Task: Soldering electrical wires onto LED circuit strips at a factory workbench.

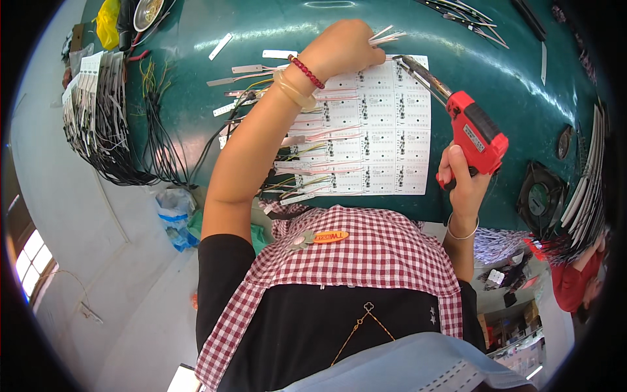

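A panel of white circuit boards (413,150) lies on the green table in front of me, with thin red and white wires running across it from the left. My left hand (347,47) reaches over the panel's far edge, fingers closed on a small bunch of thin wires (389,36) whose pale ends stick out past the knuckles. My right hand (465,181) grips the handle of a red and black soldering gun (477,130). The gun points away and to the left. Its tip is at the panel's far right corner, close to a wire by my left fingertips.
Wired white strips (247,68) lie left of the panel. Farther left are black cables (157,124) and a stack of wired boards (98,117). A metal bowl (147,14) stands at the back left. A black fan (538,198) and a grey cable bundle (586,176) sit at right.
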{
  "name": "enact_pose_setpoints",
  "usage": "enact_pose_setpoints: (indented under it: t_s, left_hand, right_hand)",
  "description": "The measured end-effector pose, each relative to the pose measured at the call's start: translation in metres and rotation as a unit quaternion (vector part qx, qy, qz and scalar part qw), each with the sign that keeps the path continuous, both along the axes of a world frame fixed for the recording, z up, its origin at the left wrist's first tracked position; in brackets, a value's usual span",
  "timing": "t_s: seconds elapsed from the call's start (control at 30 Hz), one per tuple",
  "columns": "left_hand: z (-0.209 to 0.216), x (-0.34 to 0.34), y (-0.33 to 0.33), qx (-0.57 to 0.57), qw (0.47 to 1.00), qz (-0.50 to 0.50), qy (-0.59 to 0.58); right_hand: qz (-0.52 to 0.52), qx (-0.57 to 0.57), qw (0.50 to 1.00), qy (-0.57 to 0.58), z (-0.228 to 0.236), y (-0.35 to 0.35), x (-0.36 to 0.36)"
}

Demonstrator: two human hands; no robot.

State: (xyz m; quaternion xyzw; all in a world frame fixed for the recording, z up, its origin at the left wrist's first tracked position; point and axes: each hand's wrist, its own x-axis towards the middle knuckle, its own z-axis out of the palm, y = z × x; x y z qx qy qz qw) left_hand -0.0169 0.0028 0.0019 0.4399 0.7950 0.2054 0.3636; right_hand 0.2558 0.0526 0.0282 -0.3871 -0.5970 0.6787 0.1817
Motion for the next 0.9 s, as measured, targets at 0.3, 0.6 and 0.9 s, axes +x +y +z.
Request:
enact_pose_setpoints:
  t_s: [0.3, 0.6, 0.9]
  left_hand:
    - [0.003, 0.000, 0.000, -0.004, 1.000, 0.008, -0.006]
    - [-0.006, 0.001, -0.002, 0.022, 0.999, -0.015, 0.033]
    - [-0.011, 0.008, -0.005, 0.023, 0.997, 0.011, 0.078]
  right_hand:
    - [-0.038, -0.025, 0.999, 0.004, 0.011, -0.005, -0.005]
    - [-0.030, -0.019, 0.999, -0.005, 0.006, -0.008, -0.003]
    - [-0.043, -0.031, 0.999, 0.000, 0.010, -0.011, -0.002]
